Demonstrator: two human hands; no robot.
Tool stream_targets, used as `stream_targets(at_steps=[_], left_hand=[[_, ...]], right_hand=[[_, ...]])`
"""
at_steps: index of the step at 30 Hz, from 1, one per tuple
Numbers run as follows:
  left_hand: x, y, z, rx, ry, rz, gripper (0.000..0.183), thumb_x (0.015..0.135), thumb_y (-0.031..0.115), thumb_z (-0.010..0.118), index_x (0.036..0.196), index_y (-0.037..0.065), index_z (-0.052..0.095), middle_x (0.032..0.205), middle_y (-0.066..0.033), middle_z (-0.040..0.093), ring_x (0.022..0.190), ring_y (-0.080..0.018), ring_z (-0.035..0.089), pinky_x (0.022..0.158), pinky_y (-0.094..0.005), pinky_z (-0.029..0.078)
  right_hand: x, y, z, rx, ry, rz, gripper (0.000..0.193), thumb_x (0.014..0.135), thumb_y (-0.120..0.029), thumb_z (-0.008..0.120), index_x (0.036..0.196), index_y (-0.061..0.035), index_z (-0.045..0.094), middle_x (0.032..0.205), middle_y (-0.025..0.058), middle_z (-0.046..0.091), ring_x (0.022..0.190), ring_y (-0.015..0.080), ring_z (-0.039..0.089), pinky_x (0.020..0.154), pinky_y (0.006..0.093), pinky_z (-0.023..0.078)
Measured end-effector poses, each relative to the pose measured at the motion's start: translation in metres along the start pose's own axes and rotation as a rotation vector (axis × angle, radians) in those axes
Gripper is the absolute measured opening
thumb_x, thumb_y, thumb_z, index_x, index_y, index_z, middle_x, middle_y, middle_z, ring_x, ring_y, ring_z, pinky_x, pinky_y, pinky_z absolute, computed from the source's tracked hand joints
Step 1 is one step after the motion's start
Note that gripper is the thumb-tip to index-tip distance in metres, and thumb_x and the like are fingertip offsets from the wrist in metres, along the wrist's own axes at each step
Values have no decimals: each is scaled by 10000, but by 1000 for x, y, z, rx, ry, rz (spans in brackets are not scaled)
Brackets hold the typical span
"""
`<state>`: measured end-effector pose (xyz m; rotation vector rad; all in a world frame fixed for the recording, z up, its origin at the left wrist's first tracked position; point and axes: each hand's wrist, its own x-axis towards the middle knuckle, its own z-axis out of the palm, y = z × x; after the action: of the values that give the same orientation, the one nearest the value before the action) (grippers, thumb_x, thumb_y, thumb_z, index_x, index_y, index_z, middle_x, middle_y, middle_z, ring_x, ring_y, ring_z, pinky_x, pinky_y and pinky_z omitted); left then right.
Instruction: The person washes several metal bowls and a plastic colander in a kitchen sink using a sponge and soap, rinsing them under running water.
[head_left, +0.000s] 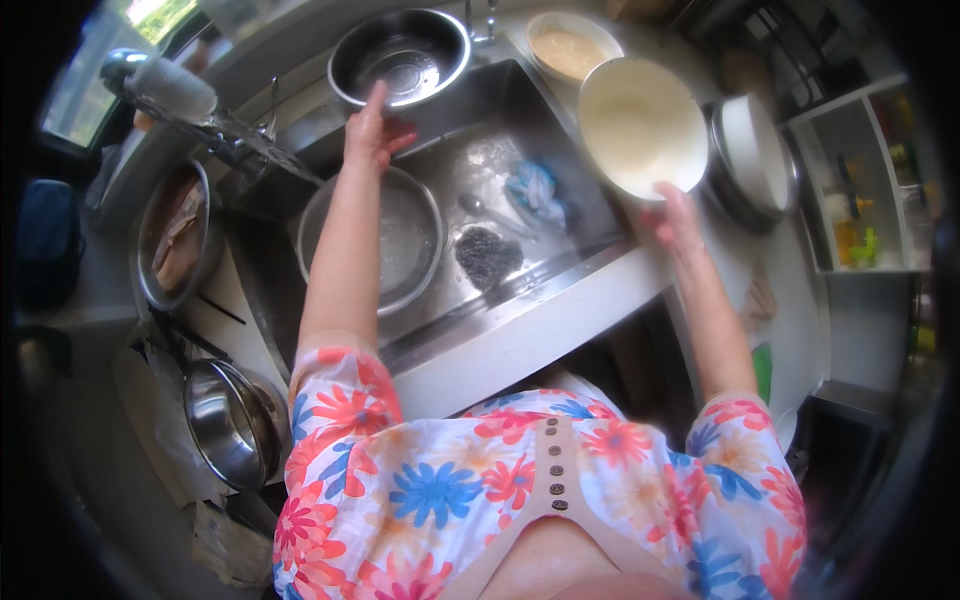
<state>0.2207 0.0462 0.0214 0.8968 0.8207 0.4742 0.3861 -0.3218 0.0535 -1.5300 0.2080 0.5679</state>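
Note:
My left hand (372, 138) reaches over the sink, fingers apart, one finger overlapping the near rim of a steel bowl (345, 62) at the back. Whether it touches the rim, I cannot tell. My right hand (678, 222) grips the near rim of a cream-coloured bowl (640, 115), tilted so its inside shows; most of the fingers are hidden. Below my left forearm, a round metal basin (425, 235) stands in the sink (590, 215). Water (285, 160) runs toward it from the faucet (235, 145). A dark scouring pad (487, 257) and a blue-white cloth (537, 190) lie in the sink.
At the far right are a bowl of pale contents (570, 52) and stacked bowls (755, 160). On the left stand a metal bowl (206, 230) holding something pale and brown, and steel pots (225, 425). A shelf (850, 190) holds bottles.

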Motion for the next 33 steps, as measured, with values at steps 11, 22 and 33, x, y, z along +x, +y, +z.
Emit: stream_targets(at_steps=[11, 22, 33], left_hand=[[-22, -37, -38, -148, 86, -72, 91, 669, -74, 457, 746, -91, 502, 750, -162, 536, 668, -271, 576, 526, -383, 535], [-97, -96, -141, 469, 639, 177, 558, 649, 32, 501, 1189, 55, 360, 945, -157, 523, 871, -261, 543, 686, -363, 476], [-121, -68, -161, 289, 346, -281, 368, 706, 162, 512, 920, -136, 485, 801, -200, 548, 565, -293, 584, 450, -363, 515]], right_hand=[[18, 6, -27, 436, -447, 249, 462, 807, -418, 510, 1021, -9, 514, 937, 130, 600, 747, 187, 617, 522, 234, 518], [-46, 74, 171, -509, -938, 201, 362, 833, -181, 503, 1134, 8, 440, 890, 92, 574, 687, 132, 587, 514, 220, 470], [-68, 152, 245, -1646, -1189, -1337, 272, 718, -238, 586, 981, -166, 576, 942, 3, 569, 938, 209, 466, 797, 411, 318]])
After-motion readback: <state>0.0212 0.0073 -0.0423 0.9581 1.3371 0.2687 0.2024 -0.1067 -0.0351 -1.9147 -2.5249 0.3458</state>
